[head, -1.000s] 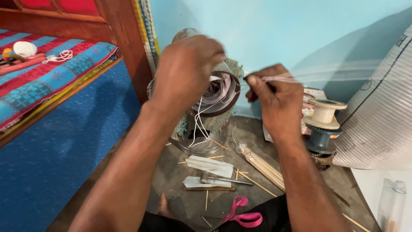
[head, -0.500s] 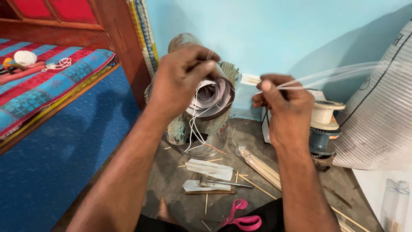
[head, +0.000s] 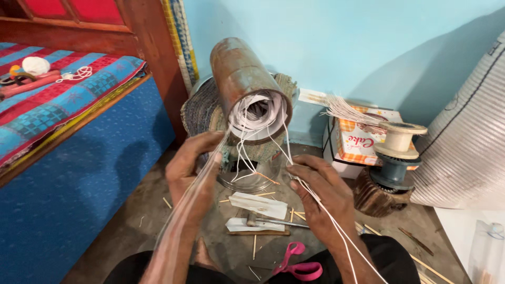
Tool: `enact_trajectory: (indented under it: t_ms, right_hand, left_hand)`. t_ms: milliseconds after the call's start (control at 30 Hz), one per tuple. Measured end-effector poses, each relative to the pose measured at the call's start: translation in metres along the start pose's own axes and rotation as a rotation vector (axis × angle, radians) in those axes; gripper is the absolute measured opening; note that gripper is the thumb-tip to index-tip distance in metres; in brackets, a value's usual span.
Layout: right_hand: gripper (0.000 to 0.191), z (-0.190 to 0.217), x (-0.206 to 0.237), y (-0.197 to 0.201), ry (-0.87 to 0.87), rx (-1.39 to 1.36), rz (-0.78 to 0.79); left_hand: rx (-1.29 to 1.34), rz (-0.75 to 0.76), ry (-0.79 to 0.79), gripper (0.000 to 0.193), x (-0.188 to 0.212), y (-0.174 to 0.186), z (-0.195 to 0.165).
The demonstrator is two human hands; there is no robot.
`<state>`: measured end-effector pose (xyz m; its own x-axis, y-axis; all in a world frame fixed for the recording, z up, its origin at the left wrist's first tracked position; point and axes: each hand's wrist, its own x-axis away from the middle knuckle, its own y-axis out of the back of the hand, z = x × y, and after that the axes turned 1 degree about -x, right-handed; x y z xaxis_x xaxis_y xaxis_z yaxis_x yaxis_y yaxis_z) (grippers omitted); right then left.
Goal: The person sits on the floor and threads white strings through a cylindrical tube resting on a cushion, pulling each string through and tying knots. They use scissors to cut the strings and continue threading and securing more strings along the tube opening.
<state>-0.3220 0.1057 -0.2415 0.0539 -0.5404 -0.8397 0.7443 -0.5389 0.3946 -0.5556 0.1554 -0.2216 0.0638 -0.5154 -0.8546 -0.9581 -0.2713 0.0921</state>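
Observation:
A rusty metal cylinder (head: 243, 79) lies tilted on a woven pad, its open end facing me with white strings (head: 258, 113) spilling out. My left hand (head: 193, 171) is below the cylinder's mouth, closed on a bundle of these strings that runs back along my forearm. To the right, my right hand (head: 322, 195) pinches a few white strings that stretch from the cylinder down past my wrist. Both hands hover over the floor, apart from each other.
Pink scissors (head: 301, 266), paper scraps (head: 259, 204) and thin sticks lie on the floor below my hands. A cream spool (head: 399, 139) on a dark stand, a checked cardboard box (head: 359, 141) and a white ribbed sack (head: 465, 152) stand at right. A bed with a striped blanket (head: 58, 100) is at left.
Both hands have come down from the cylinder's mouth toward me, drawing the white strings out longer. The cylinder's open end is now uncovered.

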Motion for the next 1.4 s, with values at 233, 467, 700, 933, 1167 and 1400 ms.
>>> enact_trajectory:
  t_ms: [233, 467, 700, 933, 1167, 1400]
  right_hand:
    - [0.029, 0.002, 0.001, 0.002, -0.316, -0.334, -0.12]
    - [0.03, -0.001, 0.005, 0.004, -0.461, -0.549, -0.132]
    - [0.024, 0.0, 0.006, 0.008, -0.116, -0.113, -0.01]
    - [0.023, -0.024, 0.025, 0.0, -0.452, -0.709, -0.245]
    - [0.022, -0.039, 0.046, -0.005, -0.466, -1.055, -0.351]
    - [0.027, -0.006, 0.057, -0.006, -0.528, -0.421, -0.16]
  left_hand:
    - [-0.306, -0.037, -0.156, 0.032, 0.024, -0.022, -0.017]
    - [-0.538, 0.29, -0.386, 0.029, 0.048, -0.039, -0.007]
    - [-0.501, 0.208, -0.353, 0.036, 0.051, -0.035, -0.002]
    - [-0.461, 0.164, -0.217, 0.059, 0.042, -0.02, -0.006]
    - [-0.448, 0.128, -0.422, 0.037, 0.013, -0.035, -0.018]
    - [-0.21, 0.096, -0.375, 0.012, -0.035, -0.09, -0.054]
